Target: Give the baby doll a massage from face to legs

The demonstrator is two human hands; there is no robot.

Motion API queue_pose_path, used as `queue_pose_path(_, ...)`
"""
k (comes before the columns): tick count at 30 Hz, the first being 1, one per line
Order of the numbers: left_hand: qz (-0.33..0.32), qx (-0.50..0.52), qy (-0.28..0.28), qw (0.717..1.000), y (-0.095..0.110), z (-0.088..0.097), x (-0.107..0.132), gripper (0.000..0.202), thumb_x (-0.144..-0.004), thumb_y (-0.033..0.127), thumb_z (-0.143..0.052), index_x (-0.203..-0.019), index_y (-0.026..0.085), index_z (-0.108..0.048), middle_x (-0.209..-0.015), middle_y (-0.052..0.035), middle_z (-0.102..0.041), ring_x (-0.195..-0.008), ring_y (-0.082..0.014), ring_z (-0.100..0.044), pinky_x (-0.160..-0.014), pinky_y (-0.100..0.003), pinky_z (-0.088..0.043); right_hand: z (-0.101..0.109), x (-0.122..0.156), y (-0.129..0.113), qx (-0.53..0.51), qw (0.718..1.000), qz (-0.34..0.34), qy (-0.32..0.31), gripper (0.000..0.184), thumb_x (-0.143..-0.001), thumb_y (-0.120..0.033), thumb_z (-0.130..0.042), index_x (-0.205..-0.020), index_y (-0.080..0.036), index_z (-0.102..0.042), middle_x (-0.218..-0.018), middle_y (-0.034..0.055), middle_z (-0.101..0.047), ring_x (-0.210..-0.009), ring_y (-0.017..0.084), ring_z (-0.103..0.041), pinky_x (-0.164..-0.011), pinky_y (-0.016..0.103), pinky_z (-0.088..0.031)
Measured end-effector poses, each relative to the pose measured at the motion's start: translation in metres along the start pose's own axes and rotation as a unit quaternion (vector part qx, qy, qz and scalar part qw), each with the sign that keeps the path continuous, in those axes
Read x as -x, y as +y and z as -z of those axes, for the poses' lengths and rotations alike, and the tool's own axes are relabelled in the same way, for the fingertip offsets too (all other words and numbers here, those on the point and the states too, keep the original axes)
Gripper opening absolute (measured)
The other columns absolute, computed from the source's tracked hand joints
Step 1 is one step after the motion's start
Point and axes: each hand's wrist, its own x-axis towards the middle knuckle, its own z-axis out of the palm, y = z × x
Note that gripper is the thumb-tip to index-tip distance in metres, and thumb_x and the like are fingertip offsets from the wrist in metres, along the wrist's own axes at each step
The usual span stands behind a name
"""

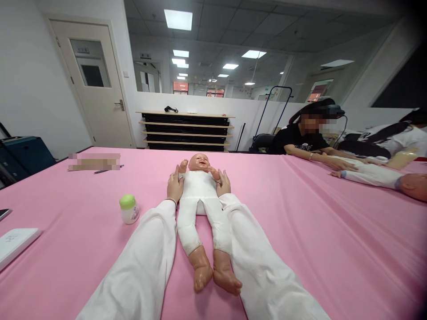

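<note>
A baby doll point(199, 195) with a white cloth body and soft vinyl head, hands and feet lies on its back in the middle of the pink-covered table point(300, 249), feet toward me. My left hand point(175, 185), with a beaded bracelet at the wrist, grips the doll's side under its arm. My right hand point(223, 183) presses against the opposite side of the chest. White sleeves cover both my forearms. A small white jar with a green lid point(129, 209) stands left of my left forearm, apart from it.
A white flat box point(15, 245) lies at the table's left edge. A pixelated object point(94, 162) and a pen point(108, 169) lie further back. At the right, a seated person point(302, 138) has a hand on another doll point(370, 175). Shelves, a door and a blue case stand behind.
</note>
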Motion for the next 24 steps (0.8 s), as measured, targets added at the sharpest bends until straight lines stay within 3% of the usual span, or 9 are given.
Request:
queue_pose_path(3, -0.036, -0.029, -0.021, 0.999, 0.0, -0.001, -0.001, 0.055, -0.086, 0.023, -0.039, -0.14, 0.028, -0.03, -0.118, -0.0097, -0.048, -0.112, -0.0209, -0.046, -0.098, -0.037, -0.036, -0.003, 0.0, 0.004, -0.011, 1.0, -0.002, -0.019, 0.057, -0.075, -0.001, -0.042, -0.127, -0.024, -0.05, -0.142, 0.0065, -0.034, -0.128, 0.025, -0.037, -0.102, 0.044, -0.039)
queue_pose_path(7, -0.066, -0.063, -0.036, 0.995, -0.002, -0.002, -0.001, 0.053, -0.085, 0.019, -0.039, -0.136, 0.03, -0.036, -0.118, -0.0089, -0.047, -0.11, -0.0196, -0.045, -0.099, -0.036, -0.035, -0.004, -0.001, 0.004, -0.014, 0.999, 0.009, -0.037, 0.062, -0.069, 0.001, -0.038, -0.123, -0.024, -0.054, -0.142, 0.0043, -0.036, -0.13, 0.027, -0.034, -0.102, 0.053, -0.034)
queue_pose_path(24, -0.092, -0.121, -0.077, 0.985, 0.003, 0.002, 0.0, 0.057, -0.083, 0.011, -0.036, -0.131, 0.041, -0.041, -0.123, -0.0069, -0.041, -0.104, -0.0228, -0.041, -0.094, -0.038, -0.039, 0.002, -0.001, -0.01, -0.013, 0.997, 0.053, -0.054, 0.056, -0.072, -0.001, -0.039, -0.117, -0.028, -0.06, -0.138, 0.0033, -0.041, -0.132, 0.026, -0.031, -0.106, 0.05, -0.027)
